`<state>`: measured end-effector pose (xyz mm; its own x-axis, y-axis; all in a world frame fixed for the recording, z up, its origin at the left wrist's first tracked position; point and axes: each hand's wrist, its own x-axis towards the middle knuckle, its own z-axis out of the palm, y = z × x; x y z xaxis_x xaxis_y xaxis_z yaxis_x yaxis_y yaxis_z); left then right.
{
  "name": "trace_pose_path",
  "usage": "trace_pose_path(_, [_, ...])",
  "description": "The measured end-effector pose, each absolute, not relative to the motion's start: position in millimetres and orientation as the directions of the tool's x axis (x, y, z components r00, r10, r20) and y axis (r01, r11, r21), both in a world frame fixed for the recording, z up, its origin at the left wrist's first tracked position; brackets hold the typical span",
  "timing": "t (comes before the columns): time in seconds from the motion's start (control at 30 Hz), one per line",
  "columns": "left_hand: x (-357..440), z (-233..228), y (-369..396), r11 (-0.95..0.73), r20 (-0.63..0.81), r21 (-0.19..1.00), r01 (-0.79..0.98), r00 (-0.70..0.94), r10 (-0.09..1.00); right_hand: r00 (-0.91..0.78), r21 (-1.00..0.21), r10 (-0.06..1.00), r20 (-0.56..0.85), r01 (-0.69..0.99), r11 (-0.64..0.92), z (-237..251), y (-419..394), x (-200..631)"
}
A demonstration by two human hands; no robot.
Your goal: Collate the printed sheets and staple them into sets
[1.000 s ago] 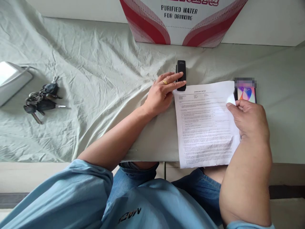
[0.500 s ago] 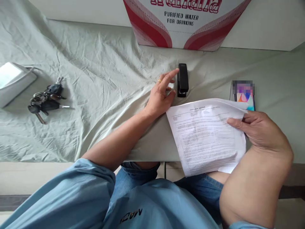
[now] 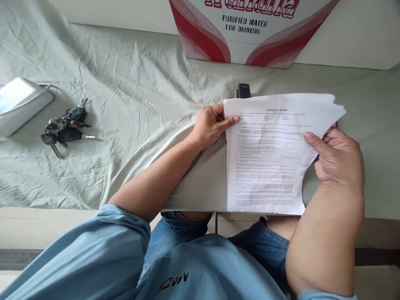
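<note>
Table edge: the near rim of the table [image 3: 193, 204] runs left to right just below the bottom of the papers [image 3: 268, 158]; the lowest corner of the sheets reaches that rim, above the person's lap. Far side: a cardboard box [image 3: 250, 33] printed "PURIFIED WATER FOR DRINKING" stands against the wall, behind the work area. A wrinkled pale green cloth [image 3: 125, 104] covers the table.

Open room: a wide stretch of bare cloth lies between the left hand [image 3: 210, 125] and the bunch of keys [image 3: 64, 127], which is well apart to the left. A white flat object [image 3: 18, 104] sits at the far left edge, just beyond the keys. To the right of the right hand [image 3: 339, 156] the cloth is flat and unoccupied up to the frame edge.

Black stapler [image 3: 243, 90]: only its far end shows, just beyond the top edge of the papers; the rest is hidden behind them.

Papers: a stack of several white sheets, printed in small text under the heading "OVERLEAF NOTES", body text too small to read. Top-right corners are fanned, showing separate sheet edges. The stack is lifted at the top, held over the near-centre of the table.

Left hand: closed on the upper left edge of the papers, thumb on the front face, fingers behind.

Right hand: closed on the right edge, thumb across the front, fingers behind.
</note>
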<state>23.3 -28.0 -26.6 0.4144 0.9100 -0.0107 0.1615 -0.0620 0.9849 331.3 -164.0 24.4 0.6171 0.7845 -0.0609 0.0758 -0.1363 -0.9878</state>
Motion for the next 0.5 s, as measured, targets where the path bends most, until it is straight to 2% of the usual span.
trace_pose_path(0.1, [26.7, -28.8, -28.1, -0.033, -0.013, 0.993, 0.112, 0.384, 0.923, 0.635, -0.986, 0.772, -0.044, 0.096, -0.135, 24.9, -162.7, 331.2])
trace_pose_path(0.27, [30.8, -35.9, -23.0, 0.003, -0.035, 0.995, 0.097, 0.325, 0.945, 0.645, -0.958, 0.763, 0.041, 0.242, -0.152, 23.9, -165.9, 338.2])
trace_pose_path(0.4, [34.4, -50.4, -15.7, 0.031, -0.021, 0.999, -0.034, 0.251, 0.968, 0.682, -0.938, 0.718, 0.139, 0.323, -0.125, 22.4, -164.6, 341.6])
trace_pose_path(0.5, [35.5, -58.3, -14.4, 0.032, 0.021, 0.981, -0.192, 0.264, 0.964, 0.681, -0.906, 0.691, 0.241, 0.414, -0.092, 21.3, -160.2, 342.6])
